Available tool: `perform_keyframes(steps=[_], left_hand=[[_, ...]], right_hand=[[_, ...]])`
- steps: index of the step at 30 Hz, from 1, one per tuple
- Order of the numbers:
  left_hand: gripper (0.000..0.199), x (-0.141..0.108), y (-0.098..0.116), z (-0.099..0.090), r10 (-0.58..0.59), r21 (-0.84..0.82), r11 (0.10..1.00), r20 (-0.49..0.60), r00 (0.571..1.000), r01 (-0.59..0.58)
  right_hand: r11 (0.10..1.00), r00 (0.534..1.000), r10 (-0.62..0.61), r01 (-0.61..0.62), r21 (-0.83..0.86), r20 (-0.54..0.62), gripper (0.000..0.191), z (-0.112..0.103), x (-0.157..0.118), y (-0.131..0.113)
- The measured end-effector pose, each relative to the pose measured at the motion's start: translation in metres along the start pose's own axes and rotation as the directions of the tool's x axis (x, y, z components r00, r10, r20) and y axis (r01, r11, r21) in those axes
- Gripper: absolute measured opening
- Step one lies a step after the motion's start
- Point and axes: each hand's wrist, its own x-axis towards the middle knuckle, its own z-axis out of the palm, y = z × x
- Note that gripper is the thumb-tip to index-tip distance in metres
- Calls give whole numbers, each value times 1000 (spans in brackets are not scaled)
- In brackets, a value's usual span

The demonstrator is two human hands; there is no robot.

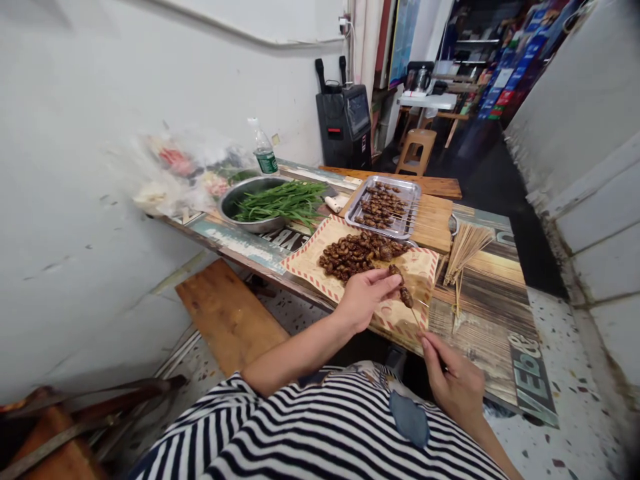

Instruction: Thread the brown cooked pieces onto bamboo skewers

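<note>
In my right hand (456, 381), pinched between thumb and fingers, is the lower end of a thin bamboo skewer (415, 316). A glossy brown pupa (407, 297), which looks like a silkworm pupa, is threaded near its upper part. My left hand (366, 298) has its thumb and fingers closed on another pupa (395, 271) at the skewer's tip. Behind my left hand, a heap of the same pupae (353, 256) lies on a tan paper sheet (314, 252) with a red striped border. Finished-looking skewers of pupae (383, 203) rest in a metal tray (417, 203).
A bundle of bare bamboo skewers (467, 248) lies right of the paper. The tray sits partly on a wooden board (434, 223). Further left stand a metal bowl (227, 205) of green stalks (283, 200), a plastic bottle (265, 157) and plastic bags (187, 175). A wooden bench (227, 317) is at the left.
</note>
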Motion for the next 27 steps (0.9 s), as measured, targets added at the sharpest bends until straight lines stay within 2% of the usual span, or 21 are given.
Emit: perform_keyframes(steps=[6,11,17,22,27], left_hand=[[28,3,4,-5,-121,-84,989,18,992,122],[26,2,7,-5,-113,-95,989,25,993,115],[25,0,11,-1,-28,-60,998,1,1000,28],[26,-1,12,-2,-57,-57,997,-8,998,57],[30,-2,10,-3,-119,-23,993,28,993,119]], right_hand=[[997,998,-63,64,-45,25,20,2,1,2],[993,995,-96,98,-63,27,21,1,0,2],[996,996,-80,81,-28,28,23,-2,1,-2],[997,997,-71,71,11,16,21,0,0,-1],[999,1000,-31,31,-9,-5,22,-2,0,3]])
